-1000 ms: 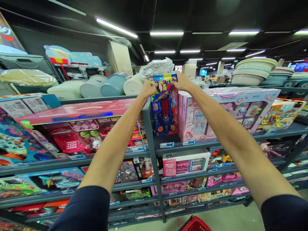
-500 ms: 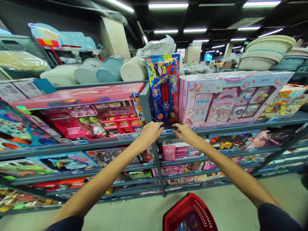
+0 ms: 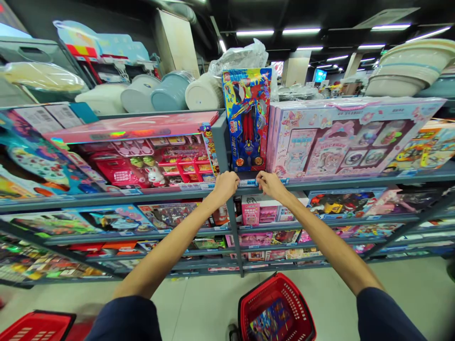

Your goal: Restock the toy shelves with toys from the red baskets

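My left hand (image 3: 226, 186) and my right hand (image 3: 273, 184) are at the front edge of the top shelf, a short gap apart, fingers curled inward. What the fingertips grip, if anything, cannot be made out. Between them on the shelf edge is a price label (image 3: 248, 183). Just behind, a tall blue toy box (image 3: 249, 121) with a red toy in its window stands upright. Left of it, beyond a grey post (image 3: 221, 142), is a pink boxed toy set (image 3: 142, 166). A pale pink boxed set (image 3: 334, 142) stands close on its right.
On the floor below, a red shopping basket (image 3: 306, 310) holds blue toy packages (image 3: 270, 322). Another red basket (image 3: 39, 327) is at lower left. Lower shelves carry several boxed toys (image 3: 344, 203). Plastic buckets (image 3: 170, 92) and stacked basins (image 3: 408, 71) line the top behind.
The camera view has tilted downward and shifted left, bringing a second basket into sight. Both hands stay at the shelf edge, their fingers now more curled. The blue box stands in the same place.
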`<state>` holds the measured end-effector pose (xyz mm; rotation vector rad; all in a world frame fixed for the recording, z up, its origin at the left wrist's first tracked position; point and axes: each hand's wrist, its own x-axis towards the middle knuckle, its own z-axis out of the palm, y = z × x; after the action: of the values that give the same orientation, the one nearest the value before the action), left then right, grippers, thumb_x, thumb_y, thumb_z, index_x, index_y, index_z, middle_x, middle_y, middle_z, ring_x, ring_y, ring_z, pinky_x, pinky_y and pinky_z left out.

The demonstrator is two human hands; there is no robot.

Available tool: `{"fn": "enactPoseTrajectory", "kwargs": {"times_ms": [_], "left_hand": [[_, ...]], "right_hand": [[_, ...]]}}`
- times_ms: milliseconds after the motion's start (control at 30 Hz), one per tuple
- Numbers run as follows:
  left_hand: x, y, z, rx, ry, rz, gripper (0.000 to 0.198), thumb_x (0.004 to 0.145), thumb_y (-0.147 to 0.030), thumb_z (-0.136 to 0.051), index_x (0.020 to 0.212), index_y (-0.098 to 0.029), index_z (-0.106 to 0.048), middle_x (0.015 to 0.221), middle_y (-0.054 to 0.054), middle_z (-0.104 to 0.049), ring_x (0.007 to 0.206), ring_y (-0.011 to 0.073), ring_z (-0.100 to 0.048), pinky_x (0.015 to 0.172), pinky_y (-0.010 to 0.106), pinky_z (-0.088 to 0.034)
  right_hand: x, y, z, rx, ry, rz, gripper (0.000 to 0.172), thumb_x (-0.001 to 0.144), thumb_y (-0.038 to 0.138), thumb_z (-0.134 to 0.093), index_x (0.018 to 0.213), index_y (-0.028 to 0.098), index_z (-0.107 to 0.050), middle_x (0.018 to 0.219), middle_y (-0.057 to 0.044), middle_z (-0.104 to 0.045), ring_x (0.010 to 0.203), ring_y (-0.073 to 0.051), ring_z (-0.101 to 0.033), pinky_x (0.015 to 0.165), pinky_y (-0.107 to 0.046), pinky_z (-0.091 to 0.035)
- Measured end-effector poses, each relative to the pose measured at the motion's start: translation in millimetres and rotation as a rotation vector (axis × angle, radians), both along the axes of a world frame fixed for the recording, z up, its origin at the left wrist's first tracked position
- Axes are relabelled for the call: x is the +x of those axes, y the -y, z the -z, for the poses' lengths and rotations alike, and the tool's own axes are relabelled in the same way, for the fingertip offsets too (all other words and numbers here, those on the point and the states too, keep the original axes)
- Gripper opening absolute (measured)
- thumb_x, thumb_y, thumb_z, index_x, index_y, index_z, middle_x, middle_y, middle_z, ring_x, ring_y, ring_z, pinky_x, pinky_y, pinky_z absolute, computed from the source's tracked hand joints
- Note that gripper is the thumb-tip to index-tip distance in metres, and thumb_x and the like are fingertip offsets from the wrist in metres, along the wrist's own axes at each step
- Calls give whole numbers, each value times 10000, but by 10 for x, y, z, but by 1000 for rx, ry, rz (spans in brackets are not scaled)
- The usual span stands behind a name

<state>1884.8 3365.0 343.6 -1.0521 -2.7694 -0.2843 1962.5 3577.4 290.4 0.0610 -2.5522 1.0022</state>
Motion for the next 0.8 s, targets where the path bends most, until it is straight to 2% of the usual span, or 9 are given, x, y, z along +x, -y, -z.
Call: {"fn": "enactPoseTrajectory", "kwargs": {"times_ms": [267,333,400,433,500,533,600,700,800], "left_hand": [[-23,-76,-67,-1,66,-37,244,987,-254,-613,1044,-195,-843,771,113,-781,954,304,-765,886,393,-551],[-7,-50,-67,19,31,-39,275,994,-262,-604,1126,-180,-831,794,130,-783,1003,330,-763,914,418,-553],[41,56,78,103,-13,-26,375,1014,-309,-589,1314,-174,-767,793,123,-780,1008,341,-764,932,438,-555],[77,142,245,172,-12,-9,430,1027,-352,-576,1395,-186,-722,783,106,-777,973,328,-767,930,434,-559],[183,364,815,334,80,27,484,1052,-465,-517,1438,-229,-688,776,64,-773,854,272,-761,888,393,-575],[260,491,1216,400,177,32,495,1059,-519,-473,1397,-246,-711,784,48,-771,795,239,-747,848,362,-583],[486,747,2186,421,456,-37,552,1070,-569,-371,1313,-233,-737,825,44,-776,742,203,-725,754,315,-591],[1012,1043,3751,69,946,-220,534,1079,-464,-302,1343,-200,-683,903,58,-795,776,200,-754,704,299,-608],[1593,1125,5086,-215,1166,-250,327,1026,-352,-452,1114,-246,-749,919,69,-809,937,234,-791,798,326,-627]], "right_hand": [[20,27,-68,120,2,78,155,1047,241,-553,1013,206,-700,697,23,-738,498,-119,-639,606,-233,-471],[85,56,-105,135,-17,101,165,1029,267,-606,1129,206,-722,754,0,-768,551,-142,-663,651,-256,-504],[233,99,-12,55,-94,124,350,1012,335,-656,1341,217,-666,824,-16,-787,615,-171,-692,688,-284,-543],[338,120,126,-27,-141,141,441,1016,385,-653,1427,229,-612,841,-18,-786,633,-181,-698,694,-298,-559],[601,148,636,-216,-184,187,496,1048,475,-584,1491,255,-551,832,-15,-767,634,-190,-691,678,-316,-576],[759,157,1008,-294,-155,216,474,1063,497,-539,1475,261,-561,823,-17,-757,636,-191,-686,671,-319,-578],[1131,188,1926,-375,65,284,422,1072,476,-497,1411,251,-610,856,-34,-760,686,-192,-696,692,-318,-583],[1808,312,3422,-380,648,372,330,1029,321,-511,1283,208,-689,913,-56,-782,792,-195,-728,764,-306,-590],[2456,509,4663,-365,1026,429,196,936,213,-587,1046,185,-747,777,-44,-751,738,-206,-721,732,-304,-578]]}}
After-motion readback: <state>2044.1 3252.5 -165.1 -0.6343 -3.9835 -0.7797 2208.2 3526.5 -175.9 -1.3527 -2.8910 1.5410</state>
